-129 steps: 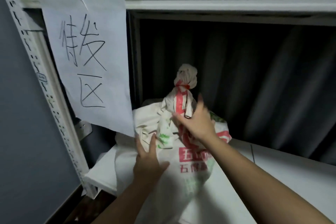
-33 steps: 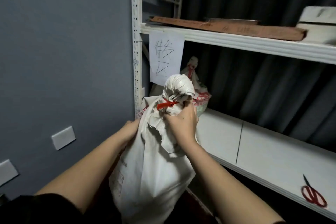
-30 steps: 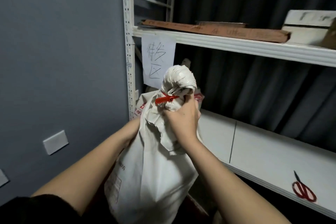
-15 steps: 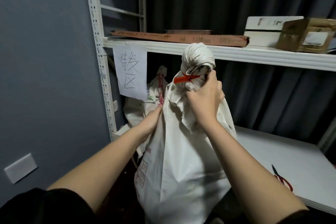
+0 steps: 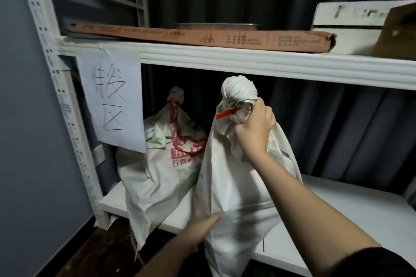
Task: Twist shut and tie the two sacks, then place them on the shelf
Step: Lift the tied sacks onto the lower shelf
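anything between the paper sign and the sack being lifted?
Yes. In the head view the printed sack, already tied and on the lower shelf, sits between the paper sign and the plain sack held by both hands.

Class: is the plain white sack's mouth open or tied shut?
Tied shut: the plain sack has its neck bunched under a red tie.

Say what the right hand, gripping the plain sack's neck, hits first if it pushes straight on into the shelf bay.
Probably nothing solid soon. Beyond the right hand and its plain sack, the bay looks free back to the dark curtain. The printed sack sits to the left, out of line. Depth is unclear.
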### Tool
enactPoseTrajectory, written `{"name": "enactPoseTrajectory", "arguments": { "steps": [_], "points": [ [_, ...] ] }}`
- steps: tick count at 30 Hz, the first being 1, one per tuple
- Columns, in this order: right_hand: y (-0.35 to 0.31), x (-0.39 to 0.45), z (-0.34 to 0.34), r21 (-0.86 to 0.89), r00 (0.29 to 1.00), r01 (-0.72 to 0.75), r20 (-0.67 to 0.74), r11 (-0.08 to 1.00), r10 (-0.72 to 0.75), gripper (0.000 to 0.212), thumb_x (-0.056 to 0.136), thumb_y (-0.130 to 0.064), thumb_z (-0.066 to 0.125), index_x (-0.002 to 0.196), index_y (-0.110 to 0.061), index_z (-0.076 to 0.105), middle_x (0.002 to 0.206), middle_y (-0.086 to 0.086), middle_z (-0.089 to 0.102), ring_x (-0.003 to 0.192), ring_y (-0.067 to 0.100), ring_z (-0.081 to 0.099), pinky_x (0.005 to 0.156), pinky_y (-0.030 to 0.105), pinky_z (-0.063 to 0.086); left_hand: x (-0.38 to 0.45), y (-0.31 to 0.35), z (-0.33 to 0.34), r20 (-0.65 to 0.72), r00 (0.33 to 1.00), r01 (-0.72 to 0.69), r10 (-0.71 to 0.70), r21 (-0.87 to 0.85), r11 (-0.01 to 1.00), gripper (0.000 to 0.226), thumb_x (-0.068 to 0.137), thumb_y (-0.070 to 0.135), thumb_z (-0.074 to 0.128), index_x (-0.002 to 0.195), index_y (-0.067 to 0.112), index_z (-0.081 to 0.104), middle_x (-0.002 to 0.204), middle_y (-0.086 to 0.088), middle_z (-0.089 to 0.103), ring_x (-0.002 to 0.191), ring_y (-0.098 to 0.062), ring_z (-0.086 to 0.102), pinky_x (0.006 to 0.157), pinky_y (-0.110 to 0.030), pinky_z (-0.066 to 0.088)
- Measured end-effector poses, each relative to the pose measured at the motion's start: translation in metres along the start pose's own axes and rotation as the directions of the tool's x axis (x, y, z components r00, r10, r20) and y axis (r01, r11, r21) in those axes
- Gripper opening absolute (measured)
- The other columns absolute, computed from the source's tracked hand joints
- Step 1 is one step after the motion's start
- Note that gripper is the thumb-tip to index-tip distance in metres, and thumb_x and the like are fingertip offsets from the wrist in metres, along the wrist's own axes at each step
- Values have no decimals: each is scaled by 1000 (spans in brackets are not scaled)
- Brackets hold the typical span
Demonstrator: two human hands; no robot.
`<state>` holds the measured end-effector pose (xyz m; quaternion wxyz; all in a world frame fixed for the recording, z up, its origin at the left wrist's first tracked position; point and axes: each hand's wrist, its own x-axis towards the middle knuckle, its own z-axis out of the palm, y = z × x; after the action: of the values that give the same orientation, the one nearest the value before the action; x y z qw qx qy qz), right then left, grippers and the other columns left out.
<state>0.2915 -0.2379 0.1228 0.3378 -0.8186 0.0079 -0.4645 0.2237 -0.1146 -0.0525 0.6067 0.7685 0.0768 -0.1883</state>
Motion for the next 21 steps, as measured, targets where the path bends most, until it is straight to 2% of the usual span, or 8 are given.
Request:
{"name": "enactPoseTrajectory", "arguments": {
  "steps": [2,6,11,13,16,18,20,21],
  "points": [
    [19,15,30,-33,1000,-6,-4,999,6,39,64,9,53,101,-4,51,87,2,44,96,36,49,100,52,35,41,0,10,23,998,-56,59,-111,992,113,67,59,74,152,22,10,156,0,25,139,-21,34,113,-33,30],
    [62,39,88,-146,986,-73,138,987,93,52,76,-8,60,126,-7,45,120,9,56,116,32,44,107,47,29,114,1,18,-49,994,-102,98,-83,991,63,97,26,51,150,17,19,157,-4,23,143,-20,25,115,-30,22],
    [119,54,138,-272,940,-58,310,960,145,62,86,-31,58,139,-7,36,135,11,49,124,33,42,105,46,32,167,3,24,-120,990,-78,76,-10,997,73,86,46,57,147,17,30,152,-11,34,139,-23,34,109,-29,27],
    [132,62,150,-320,865,-62,455,945,211,64,84,-39,58,138,-13,36,134,9,50,123,33,44,102,48,37,168,8,33,-149,977,-137,155,123,983,78,80,51,59,144,15,34,147,-12,41,135,-24,38,108,-30,29],
    [144,67,161,-398,710,-68,625,915,325,71,75,-47,67,134,-21,36,129,7,52,123,32,47,101,44,40,164,10,42,-269,891,-160,366,569,807,100,63,63,45,144,7,28,138,-14,47,125,-29,51,101,-39,42],
    [156,68,164,-294,675,-216,644,931,360,65,75,-34,72,129,-15,41,121,8,56,113,28,54,91,34,46,166,11,40,-244,850,-185,467,692,698,105,50,63,42,140,8,36,129,-19,55,108,-35,62,85,-45,53],
    [165,65,167,-139,644,-388,667,911,376,54,71,-22,76,116,-9,50,108,5,62,97,20,62,77,21,50,169,15,37,-156,809,-214,567,821,530,108,49,66,49,146,20,33,143,-20,44,120,-40,52,89,-50,51],
    [168,64,169,-89,658,-427,653,900,376,58,64,-27,78,111,-7,51,105,3,63,95,19,64,74,19,51,171,18,36,-97,786,-233,610,869,438,110,48,68,55,148,27,31,148,-18,39,125,-43,48,89,-52,49]
  ]
}}
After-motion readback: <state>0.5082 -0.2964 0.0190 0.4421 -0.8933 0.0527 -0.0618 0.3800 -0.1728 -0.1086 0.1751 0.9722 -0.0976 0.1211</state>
